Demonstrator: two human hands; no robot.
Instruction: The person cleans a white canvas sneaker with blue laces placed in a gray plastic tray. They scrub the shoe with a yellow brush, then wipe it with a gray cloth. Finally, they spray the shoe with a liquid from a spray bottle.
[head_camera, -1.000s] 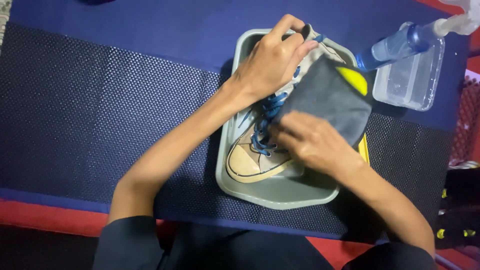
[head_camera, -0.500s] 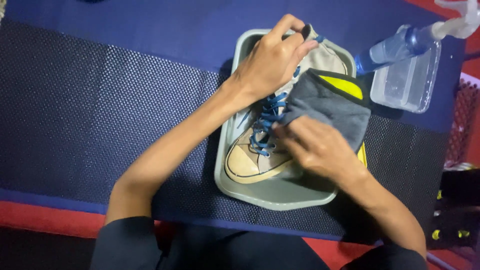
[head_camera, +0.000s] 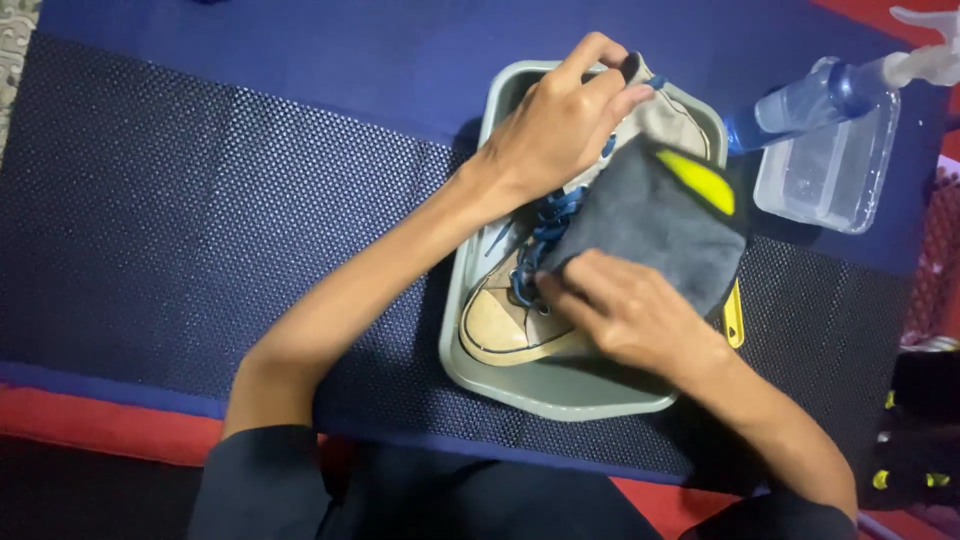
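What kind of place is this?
Probably a makeshift shoe-cleaning spot at home: a sneaker in a grey tray on a dark mat, a spray bottle alongside.

Dark textured non-slip mat (head_camera: 200, 200) covers the worktop, w/ plain blue cloth (head_camera: 300, 40) beyond it. Clear plastic rectangular container (head_camera: 835, 175) sits at far right; blue translucent spray bottle (head_camera: 800, 100) lies across its rim. Red floor strip (head_camera: 100, 425) along near edge.

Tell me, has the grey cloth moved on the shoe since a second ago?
Yes. The grey cloth under the right hand slid toward the toe end of the shoe, judged against the grey tray.
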